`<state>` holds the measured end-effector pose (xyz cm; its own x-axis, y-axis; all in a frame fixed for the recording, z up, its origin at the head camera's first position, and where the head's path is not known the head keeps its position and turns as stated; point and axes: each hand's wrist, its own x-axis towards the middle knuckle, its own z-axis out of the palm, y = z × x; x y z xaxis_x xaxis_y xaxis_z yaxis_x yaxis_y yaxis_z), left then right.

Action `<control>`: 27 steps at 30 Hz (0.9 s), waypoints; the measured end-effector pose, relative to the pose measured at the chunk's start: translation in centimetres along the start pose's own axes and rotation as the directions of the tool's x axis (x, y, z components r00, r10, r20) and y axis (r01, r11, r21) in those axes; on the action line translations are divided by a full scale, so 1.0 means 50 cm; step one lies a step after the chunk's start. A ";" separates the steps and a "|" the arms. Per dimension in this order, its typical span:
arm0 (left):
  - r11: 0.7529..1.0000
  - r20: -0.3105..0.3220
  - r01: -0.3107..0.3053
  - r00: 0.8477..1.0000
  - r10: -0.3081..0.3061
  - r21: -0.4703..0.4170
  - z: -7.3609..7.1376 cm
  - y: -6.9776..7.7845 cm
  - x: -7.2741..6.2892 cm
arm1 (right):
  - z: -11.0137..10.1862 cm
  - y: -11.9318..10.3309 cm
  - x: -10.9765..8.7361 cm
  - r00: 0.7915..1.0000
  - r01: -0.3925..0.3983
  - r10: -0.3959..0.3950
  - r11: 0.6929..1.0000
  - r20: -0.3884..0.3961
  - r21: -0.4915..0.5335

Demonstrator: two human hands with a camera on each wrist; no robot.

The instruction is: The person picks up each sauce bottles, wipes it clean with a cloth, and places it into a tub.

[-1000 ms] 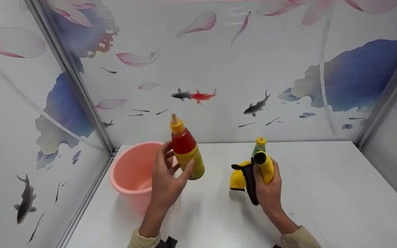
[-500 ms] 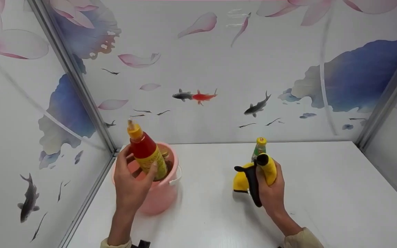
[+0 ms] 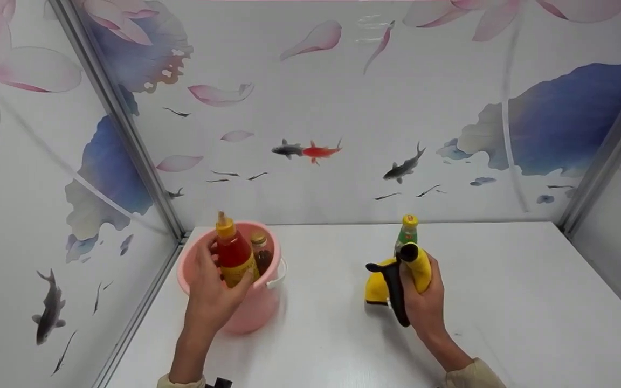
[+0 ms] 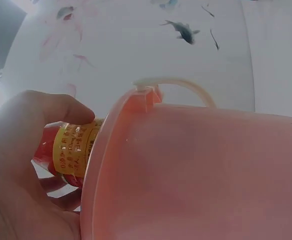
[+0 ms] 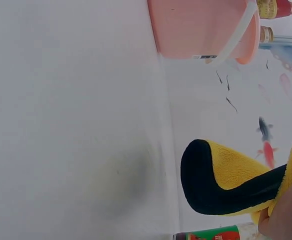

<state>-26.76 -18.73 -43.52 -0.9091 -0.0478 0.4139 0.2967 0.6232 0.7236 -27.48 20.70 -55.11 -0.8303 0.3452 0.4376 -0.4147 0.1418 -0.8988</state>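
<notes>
Change since the earlier frame: red plastic squeeze bottle with yellow label and yellow nozzle cap, lowered from above the round pink plastic bucket so that its base now sits below the rim; the right side has hardly shifted.
Bearing on the work: judged as a bottle partway into the bucket and not yet let go; whether its base touches the bucket's bottom cannot be told.
Left hand: fingers curled round the squeeze bottle, thumb along the label; bottle near upright, nozzle up, leaning slightly left.
Right hand: fingers closed round a folded yellow plush cloth with black trim, held above the bench, its folds hanging at the left of the hand.
Bucket contents: glass bottle with gold cap and dark contents, at the right of the squeeze bottle, narrowing the room left there.
Bucket handle: white plastic bail, at the bucket's right outer side, outside the mouth.
Behind the right hand: clear glass bottle with green label and yellow cap, lower part hidden by cloth and hand; contact with them uncertain.
Support: glossy white bench.
Backdrop: white panel printed with fish and petals.
</notes>
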 end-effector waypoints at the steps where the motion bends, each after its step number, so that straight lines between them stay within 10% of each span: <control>1: 1.000 0.009 -0.006 1.000 0.006 0.020 0.002 0.000 0.000 | 0.000 0.001 0.000 1.000 -0.002 0.002 1.000 0.001 0.001; 17: 0.993 0.030 0.039 0.999 -0.043 0.108 0.009 0.005 -0.003 | 0.004 0.003 -0.007 0.999 -0.032 0.032 0.999 0.024 0.011; 27: 0.997 -0.060 -0.040 0.997 0.044 0.060 0.016 0.001 0.001 | 0.001 0.002 -0.006 1.000 -0.017 0.016 0.999 0.027 0.028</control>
<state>-27.01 -18.09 -43.89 -0.8761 -0.0669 0.4775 0.3151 0.6703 0.6719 -27.27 20.56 -55.34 -0.8465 0.3223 0.4236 -0.4109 0.1103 -0.9050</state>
